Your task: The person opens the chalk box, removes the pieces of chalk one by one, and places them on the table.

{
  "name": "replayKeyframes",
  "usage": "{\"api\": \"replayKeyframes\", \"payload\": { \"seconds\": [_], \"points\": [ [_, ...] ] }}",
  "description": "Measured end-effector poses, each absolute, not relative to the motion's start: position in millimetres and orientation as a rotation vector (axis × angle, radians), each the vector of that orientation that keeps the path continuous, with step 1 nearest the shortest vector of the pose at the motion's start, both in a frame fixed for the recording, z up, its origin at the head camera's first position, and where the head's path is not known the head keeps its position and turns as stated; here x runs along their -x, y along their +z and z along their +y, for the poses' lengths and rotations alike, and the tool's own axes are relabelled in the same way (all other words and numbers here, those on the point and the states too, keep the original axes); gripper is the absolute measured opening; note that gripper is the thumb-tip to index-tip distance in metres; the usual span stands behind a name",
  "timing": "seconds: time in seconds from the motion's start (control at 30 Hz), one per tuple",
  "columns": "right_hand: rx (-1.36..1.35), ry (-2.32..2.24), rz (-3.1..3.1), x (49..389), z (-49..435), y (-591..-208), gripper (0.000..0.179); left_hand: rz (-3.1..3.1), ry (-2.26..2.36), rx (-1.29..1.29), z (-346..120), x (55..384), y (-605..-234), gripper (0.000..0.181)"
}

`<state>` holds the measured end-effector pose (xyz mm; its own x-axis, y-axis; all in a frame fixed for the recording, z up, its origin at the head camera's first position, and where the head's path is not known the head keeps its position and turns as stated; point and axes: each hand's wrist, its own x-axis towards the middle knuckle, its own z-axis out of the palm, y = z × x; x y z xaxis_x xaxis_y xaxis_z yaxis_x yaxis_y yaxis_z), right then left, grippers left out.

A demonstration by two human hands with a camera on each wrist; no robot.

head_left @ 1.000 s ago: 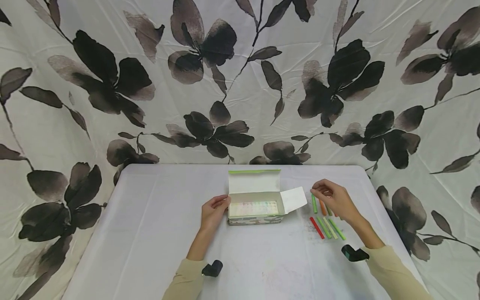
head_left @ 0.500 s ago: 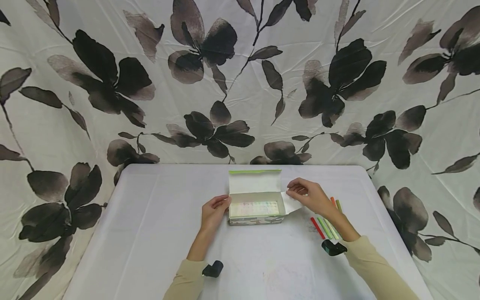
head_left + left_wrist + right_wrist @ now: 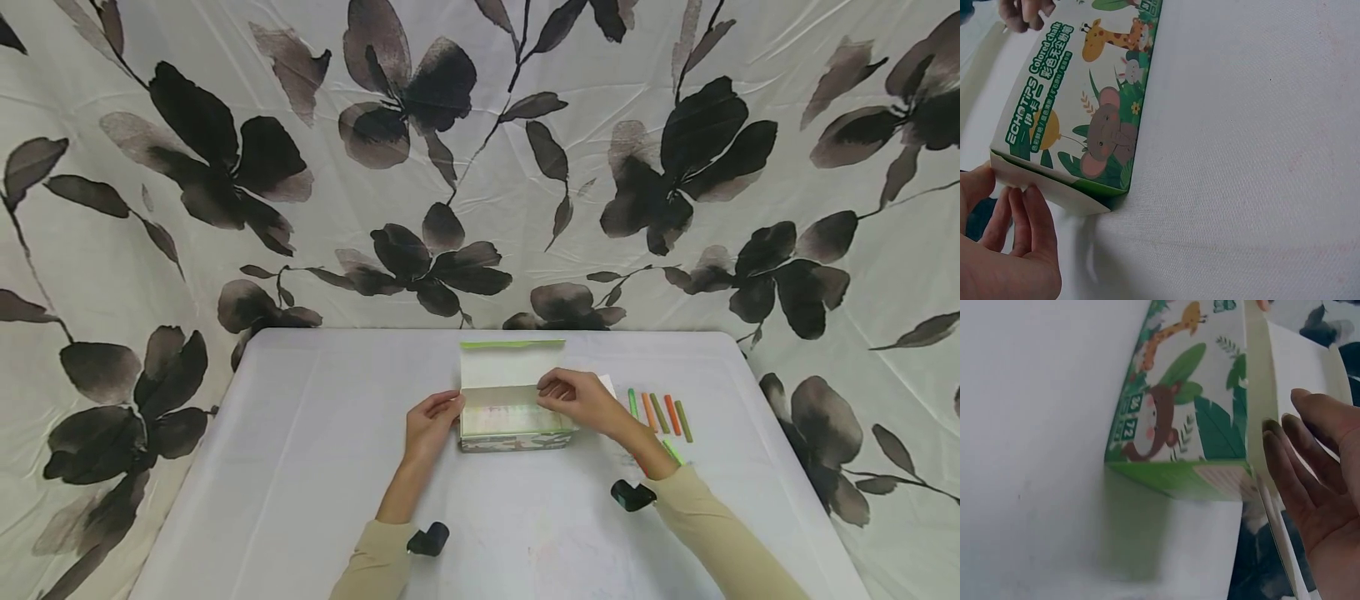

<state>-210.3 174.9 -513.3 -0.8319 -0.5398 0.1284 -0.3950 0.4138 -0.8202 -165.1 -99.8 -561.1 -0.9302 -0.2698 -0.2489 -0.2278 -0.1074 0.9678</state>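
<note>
An open coloured chalk box [image 3: 514,445] printed with animals stands mid-table, its green-edged lid [image 3: 513,365] raised at the back. Pale rows of chalk [image 3: 491,418] show inside it. My left hand [image 3: 431,421] pinches the white end flap [image 3: 1054,187] at the box's left end between thumb and fingers. Over the right part of the opening is my right hand [image 3: 577,400], its fingers [image 3: 1304,450] loosely bent at the inner edge; no chalk shows between thumb and fingertips. The right flap [image 3: 607,383] is mostly hidden behind that hand.
Right of the box lies a row of several chalk sticks [image 3: 660,412] in green, orange and olive. A nearer row, with a green stick [image 3: 672,452] showing, is partly covered by the right forearm. Behind the white table [image 3: 337,467] hangs a floral cloth [image 3: 547,158].
My right hand has moved left from the chalk sticks, across the right flap, to above the box opening. The far row of sticks is uncovered now. My left hand stays at the box.
</note>
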Motion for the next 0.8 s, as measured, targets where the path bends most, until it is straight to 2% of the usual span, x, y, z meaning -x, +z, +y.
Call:
{"api": "replayKeyframes", "payload": {
  "seconds": [0.2,0.43,0.8],
  "points": [
    [0.94,-1.31,2.441,211.9,159.8,-523.3,0.026,-2.075,-2.254,-0.562,-99.9,166.2,-562.7,0.033],
    [1.051,-1.216,2.336,212.1,141.7,-535.4,0.022,-2.103,-2.208,-0.574,-100.0,164.8,-562.5,0.031],
    [1.083,-0.97,2.295,221.2,123.6,-538.6,0.015,-2.103,-2.222,-0.558,-99.1,163.5,-562.1,0.031]
  ]
}}
